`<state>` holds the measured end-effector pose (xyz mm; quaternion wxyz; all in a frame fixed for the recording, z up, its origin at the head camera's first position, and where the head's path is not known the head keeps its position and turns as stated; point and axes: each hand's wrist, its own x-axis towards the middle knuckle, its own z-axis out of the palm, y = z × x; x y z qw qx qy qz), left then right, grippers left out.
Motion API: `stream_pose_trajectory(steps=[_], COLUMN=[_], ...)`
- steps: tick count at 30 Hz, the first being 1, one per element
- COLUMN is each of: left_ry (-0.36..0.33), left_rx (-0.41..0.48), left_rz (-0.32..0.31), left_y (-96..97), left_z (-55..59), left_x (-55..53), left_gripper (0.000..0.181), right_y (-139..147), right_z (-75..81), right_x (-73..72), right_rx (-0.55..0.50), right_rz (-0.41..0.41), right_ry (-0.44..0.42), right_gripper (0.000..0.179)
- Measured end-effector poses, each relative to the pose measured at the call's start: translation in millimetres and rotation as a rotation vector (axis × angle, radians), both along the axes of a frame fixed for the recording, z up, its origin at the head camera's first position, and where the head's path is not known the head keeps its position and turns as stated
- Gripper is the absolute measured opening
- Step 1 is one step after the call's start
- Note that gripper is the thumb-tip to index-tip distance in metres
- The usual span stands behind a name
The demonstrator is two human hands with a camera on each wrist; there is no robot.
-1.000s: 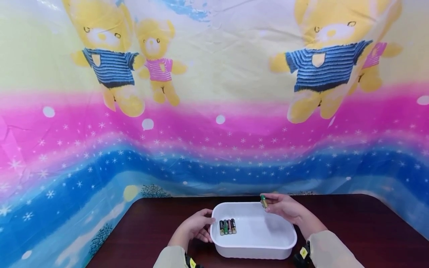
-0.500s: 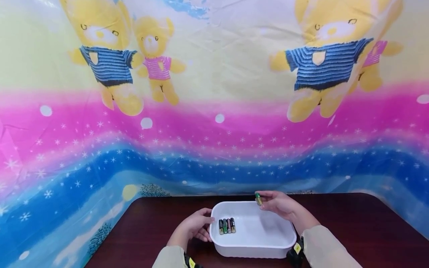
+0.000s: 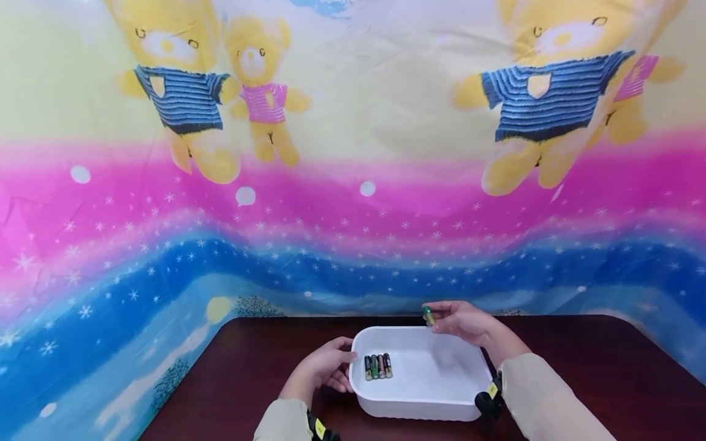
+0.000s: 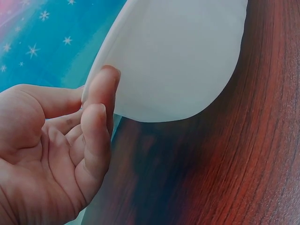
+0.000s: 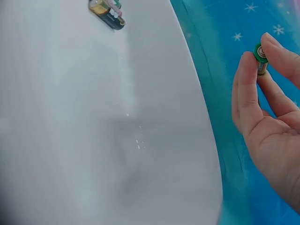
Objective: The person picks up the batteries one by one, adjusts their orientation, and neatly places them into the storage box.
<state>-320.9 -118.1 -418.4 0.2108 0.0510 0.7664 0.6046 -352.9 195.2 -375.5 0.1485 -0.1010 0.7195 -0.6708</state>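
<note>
A white plastic basin (image 3: 425, 409) stands on the dark table, with several batteries (image 3: 378, 366) lined up side by side at its left end. My left hand (image 3: 326, 364) grips the basin's left rim; in the left wrist view the thumb and fingers of the left hand (image 4: 70, 136) pinch the wall's edge. Above the basin's far rim, my right hand (image 3: 466, 321) pinches a green and gold battery (image 3: 429, 316) between thumb and fingers. The right wrist view shows the green end of that battery (image 5: 260, 52) at the fingertips, beyond the basin's edge.
The dark reddish wooden table (image 3: 579, 373) extends to both sides of the basin. Behind it hangs a colourful cloth (image 3: 353, 245) printed with bears and snowflakes, close to the table's far edge.
My right hand has moved with its battery slightly left and away from me, from over the basin to its far rim. The left hand keeps its grip, and the basin's batteries stay put.
</note>
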Motion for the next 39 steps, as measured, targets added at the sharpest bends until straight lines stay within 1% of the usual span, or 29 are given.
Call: stream_pose_trajectory(steps=[5, 8, 16, 22, 27, 34, 37, 39], left_ry=[-0.012, -0.015, -0.001, 0.001, -0.003, -0.011, -0.013, -0.019], left_rx=[-0.003, -0.007, -0.022, -0.024, -0.021, -0.019, -0.009, -0.004], left_rz=[-0.001, 0.002, 0.009, 0.008, 0.016, 0.024, 0.027, 0.030], left_y=[1.5, 1.8, 0.5, 2.0, 4.1, 4.2, 4.0, 4.0], left_z=[1.2, 1.7, 4.7, 1.3, 1.9, 3.0, 3.3, 3.9], left_x=[-0.5, -0.9, -4.1, -2.5, -0.4, -0.8, -0.9, -1.0], left_gripper=[0.041, 0.041, 0.041, 0.039, 0.040, 0.041, 0.041, 0.042], right_y=[5.8, 8.8, 9.2, 9.1, 7.1, 2.2, -1.3, -4.0], right_z=[2.8, 4.4, 10.9, -3.0, -11.2, -19.2, -21.9, -23.0], right_x=[-8.5, -13.7, -25.4, -31.7, -33.0, -33.6, -34.0, -33.9], right_rx=[-0.037, -0.042, -0.028, -0.037, -0.036, -0.067, -0.056, -0.021], right_rz=[0.072, 0.098, 0.100, 0.113, 0.114, 0.184, 0.204, 0.205], right_ry=[0.009, 0.020, 0.022, 0.021, 0.025, 0.038, 0.047, 0.061], right_gripper=[0.068, 0.070, 0.071, 0.070, 0.069, 0.069, 0.069, 0.068])
